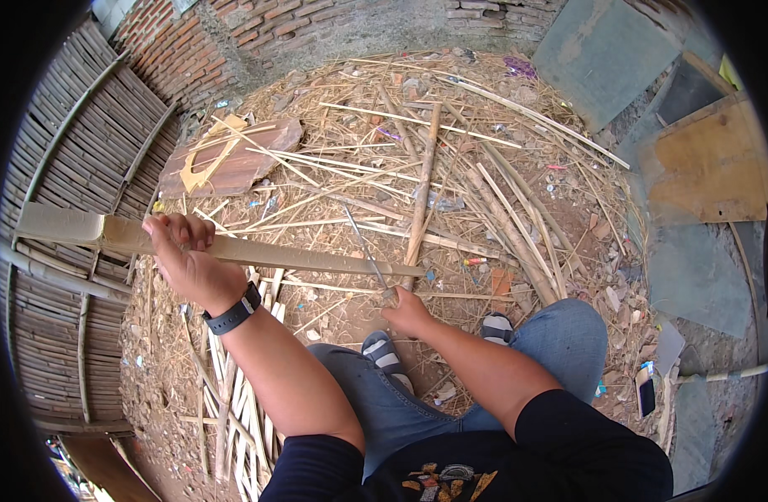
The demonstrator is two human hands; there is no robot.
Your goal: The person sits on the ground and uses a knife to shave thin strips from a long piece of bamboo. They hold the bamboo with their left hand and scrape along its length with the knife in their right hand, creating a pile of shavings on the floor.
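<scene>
My left hand (pixel 190 266) grips a long split bamboo piece (pixel 292 255) near its wide left part, fingers bent over the upper edge. The piece lies almost level across my front, one node showing left of the hand and its narrow end pointing right. My right hand (pixel 407 315) is closed around the short handle of a long thin-bladed knife (pixel 360 234). Its blade points up and away, crossing the bamboo near the narrow end; I cannot tell whether they touch. Under that end stands a round bamboo pole (pixel 426 180), slanting away along the ground.
Bamboo strips (pixel 233 410) pile up at lower left, with more poles (pixel 513 226) ahead right. A reddish-brown board (pixel 258 159) lies at the far left. A bamboo-slat wall (pixel 83 151) and a brick wall (pixel 258 33) border the ground. A phone (pixel 645 395) rests at right.
</scene>
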